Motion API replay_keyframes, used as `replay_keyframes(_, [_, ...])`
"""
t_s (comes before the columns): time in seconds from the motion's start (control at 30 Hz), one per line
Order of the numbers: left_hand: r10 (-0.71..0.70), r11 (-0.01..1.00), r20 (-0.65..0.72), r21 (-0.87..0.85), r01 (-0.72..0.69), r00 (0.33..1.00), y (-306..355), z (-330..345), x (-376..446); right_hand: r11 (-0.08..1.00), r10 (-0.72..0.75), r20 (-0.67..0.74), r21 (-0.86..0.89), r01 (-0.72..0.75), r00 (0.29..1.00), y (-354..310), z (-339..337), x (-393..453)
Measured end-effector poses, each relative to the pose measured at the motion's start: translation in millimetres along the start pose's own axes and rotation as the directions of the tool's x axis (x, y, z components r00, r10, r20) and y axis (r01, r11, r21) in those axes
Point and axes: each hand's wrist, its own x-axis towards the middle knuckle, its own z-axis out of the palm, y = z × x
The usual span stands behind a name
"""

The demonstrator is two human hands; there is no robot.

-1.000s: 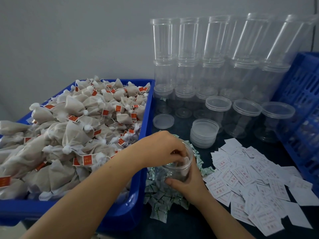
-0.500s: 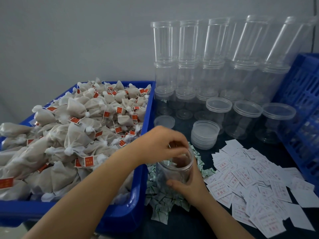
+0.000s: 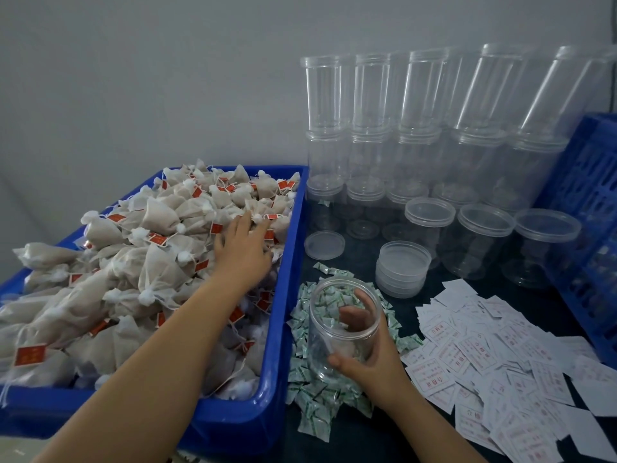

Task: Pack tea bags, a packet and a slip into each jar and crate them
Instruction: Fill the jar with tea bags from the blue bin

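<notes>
1. Your left hand (image 3: 245,250) is stretched out to the middle of the frame, palm down, with the fingers spread and lying nearly straight on the tea bags (image 3: 140,269). It touches the heap but has nothing gripped.
2. Your left forearm runs from the lower left corner up over the near rim of the blue tub (image 3: 290,295), which fills the left half of the frame and is heaped with those bags, each with a small red tag.
3. Your right hand (image 3: 370,359) grasps the jar (image 3: 340,325) at lower centre. The thumb lies across the near wall and the fingers curl round the far side, seen through the clear plastic.
4. The jar is tilted with its open mouth toward you, above the pile of green-and-white packets (image 3: 310,389) just right of the tub. Something pale shows low inside it, though you cannot tell what.
5. The white slips (image 3: 500,359) with red print lie scattered at lower right, just beside the packets.
6. Stacked empty jars (image 3: 417,128) stand at upper right, a pile of lids (image 3: 402,269) in front of them.
7. A blue crate (image 3: 591,228) is at the right edge.
</notes>
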Motion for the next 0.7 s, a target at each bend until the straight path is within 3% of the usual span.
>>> replay_keyframes(0.2, [0.010, 0.988, 0.168, 0.150, -0.035, 0.986, -4, 17, 3, 1.000, 0.012, 0.006, 0.001, -0.012, 1.000, 0, -1, -1])
replay_keyframes(0.47, [-0.056, 0.986, 0.180, 0.167, 0.026, 0.982, -2, 19, 4, 0.999, -0.008, -0.009, -0.032, 0.007, 1.000, 0, -1, -1])
replay_keyframes(0.7, [-0.115, 0.990, 0.079, 0.087, 0.108, 0.990, -1, 15, 7, 1.000, 0.009, -0.009, -0.016, -0.009, 1.000, 0, -1, -1])
